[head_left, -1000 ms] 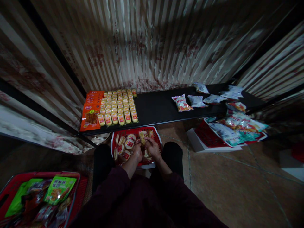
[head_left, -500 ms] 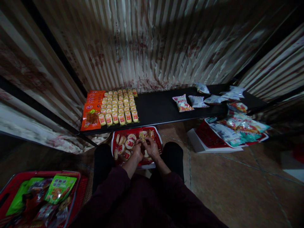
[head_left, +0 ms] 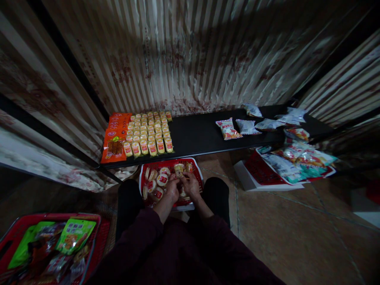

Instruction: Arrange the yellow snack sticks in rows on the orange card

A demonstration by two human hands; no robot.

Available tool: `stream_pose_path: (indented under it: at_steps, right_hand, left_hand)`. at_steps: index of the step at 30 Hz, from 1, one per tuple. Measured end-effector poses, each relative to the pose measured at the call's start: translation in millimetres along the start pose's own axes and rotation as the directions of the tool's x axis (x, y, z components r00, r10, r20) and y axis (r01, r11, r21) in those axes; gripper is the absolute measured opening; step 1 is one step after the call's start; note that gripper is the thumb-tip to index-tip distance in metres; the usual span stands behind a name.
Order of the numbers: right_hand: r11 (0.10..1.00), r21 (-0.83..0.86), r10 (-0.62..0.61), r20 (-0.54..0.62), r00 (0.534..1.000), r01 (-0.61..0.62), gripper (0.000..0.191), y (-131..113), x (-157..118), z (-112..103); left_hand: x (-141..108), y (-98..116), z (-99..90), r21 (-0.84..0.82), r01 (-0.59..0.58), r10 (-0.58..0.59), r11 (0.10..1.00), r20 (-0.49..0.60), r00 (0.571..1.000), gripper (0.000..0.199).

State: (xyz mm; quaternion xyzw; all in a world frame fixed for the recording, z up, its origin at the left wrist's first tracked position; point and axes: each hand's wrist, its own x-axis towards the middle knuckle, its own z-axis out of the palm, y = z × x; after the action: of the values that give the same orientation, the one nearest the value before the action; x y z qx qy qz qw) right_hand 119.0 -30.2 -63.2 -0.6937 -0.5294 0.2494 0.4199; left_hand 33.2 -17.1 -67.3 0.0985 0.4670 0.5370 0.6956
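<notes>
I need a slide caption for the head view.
Left hand and right hand hold a wrapped snack over a red basket, beside a black shelf.

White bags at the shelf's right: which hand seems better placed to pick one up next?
Probably the right hand: it is nearer the white bags, which lie on its side. The left hand is farther off. Both are at a packet, though.

across the top of the frame, a pleated, striped curtain (head_left: 184,59) with reddish printed patterns, shadowed along its upper part. at upper left, a black pole (head_left: 70,59) slanting down toward a long black shelf (head_left: 192,134) across the middle. at lower right, brownish floor tiles (head_left: 276,225) with pale joints. dim, uneven light throughout.
</notes>
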Motion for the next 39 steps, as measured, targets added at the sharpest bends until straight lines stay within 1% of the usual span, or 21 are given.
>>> stream_pose_path:
  at_steps: [4,7,11,14,18,27,31,35,39]
  right_hand:
    - [1.0,-0.012,-0.012,-0.03,0.999,0.012,0.024,2,0,0]
    - [1.0,-0.01,-0.006,-0.024,1.0,0.006,0.025,5,1,1]
    - [0.999,-0.027,-0.037,-0.014,0.999,0.036,0.024,5,0,2]
    - [0.999,-0.023,-0.031,-0.015,0.999,0.03,0.023,5,0,1]
    - [0.999,-0.032,0.007,-0.007,1.0,-0.008,0.02,8,0,3]
    - [1.0,0.0,0.003,0.015,1.0,-0.003,0.027,12,-2,6]
    - [0.999,0.021,0.044,0.013,0.999,-0.044,0.031,11,-2,7]
    - [0.993,0.075,0.093,0.051,0.994,-0.096,0.034,10,-2,9]
    - [0.984,0.121,0.125,0.08,0.989,-0.134,0.038,6,-3,10]
  left_hand:
    - [-4,2,1.4,0.002,0.025,-0.025,1.0,-0.021,0.999,0.037]
    - [-6,4,0.9,0.017,0.035,-0.034,0.999,-0.032,0.999,0.038]
    - [-6,5,-1.8,0.049,0.046,-0.044,0.998,-0.033,0.998,0.04]
    - [-6,6,-3.7,0.069,0.039,-0.036,0.997,-0.04,0.999,0.042]
    - [-6,6,-4.5,0.086,0.019,-0.016,0.996,-0.036,0.999,0.045]
    - [-8,6,-7.3,0.103,-0.002,0.004,0.995,-0.013,1.0,0.042]
    - [-8,6,-9.4,0.104,-0.008,0.008,0.995,-0.008,1.0,0.042]
    - [-6,6,-11.4,0.111,-0.055,0.055,0.992,0.006,0.998,0.036]
    - [-5,4,-13.2,0.12,-0.062,0.065,0.991,-0.02,0.998,0.034]
